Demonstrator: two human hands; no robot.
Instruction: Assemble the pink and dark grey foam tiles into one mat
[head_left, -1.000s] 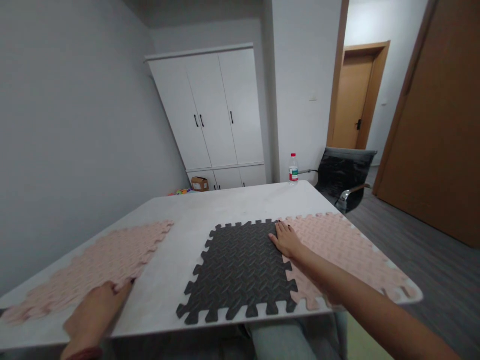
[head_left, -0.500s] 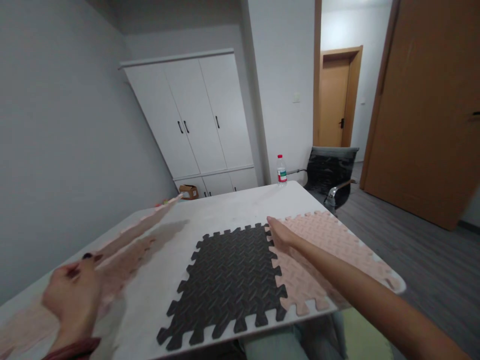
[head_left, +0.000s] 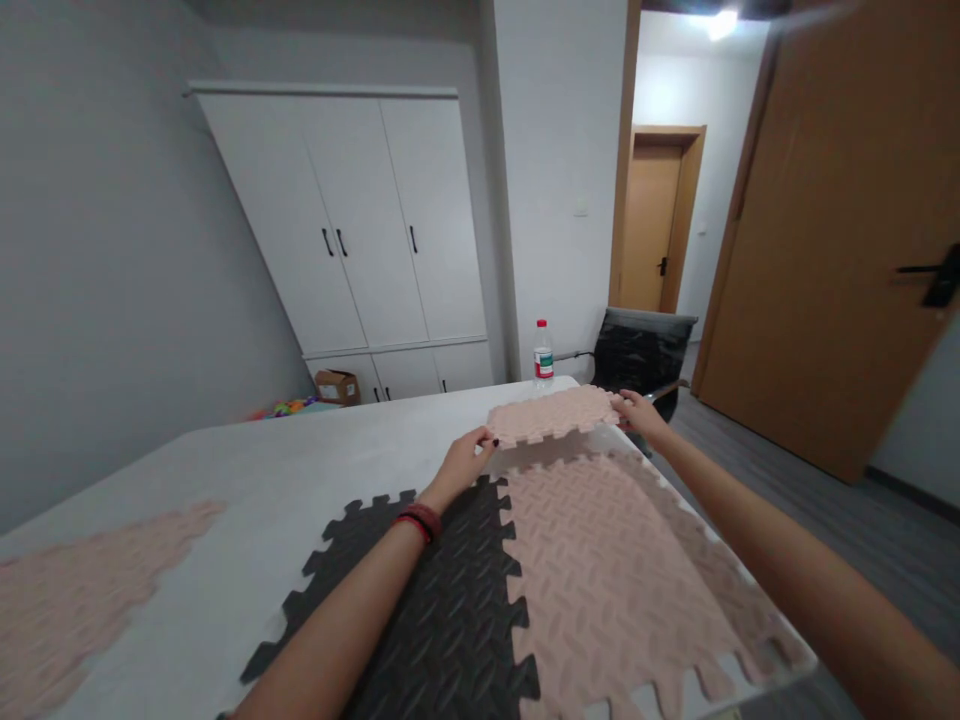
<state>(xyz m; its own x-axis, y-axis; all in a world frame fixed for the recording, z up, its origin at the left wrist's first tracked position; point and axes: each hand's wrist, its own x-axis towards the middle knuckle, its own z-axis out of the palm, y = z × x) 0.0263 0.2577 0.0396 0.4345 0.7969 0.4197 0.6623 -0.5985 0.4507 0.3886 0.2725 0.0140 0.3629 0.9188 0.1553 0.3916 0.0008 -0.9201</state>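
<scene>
A pink foam mat tile (head_left: 556, 415) with jigsaw edges is held up above the far part of the table. My left hand (head_left: 466, 462) pinches its left corner, and my right hand (head_left: 637, 412) grips its right side. Beneath and nearer to me lies another pink foam tile (head_left: 600, 570), joined along its left edge to a black foam tile (head_left: 442, 610). My left forearm crosses over the black tile and hides part of it. Both tiles carry a raised tread pattern.
Another pink tile (head_left: 90, 600) lies on the left of the white table (head_left: 262, 460). A bottle with a red cap (head_left: 543, 352) stands at the far edge. Beyond are a black chair (head_left: 641, 350), a cardboard box (head_left: 337, 386), colourful items (head_left: 289, 407) and a white cabinet (head_left: 360, 220).
My left hand has carried a pink tile from the left over to the far right. My right hand has left the joined tiles and now holds the carried tile too. The view has shifted.
</scene>
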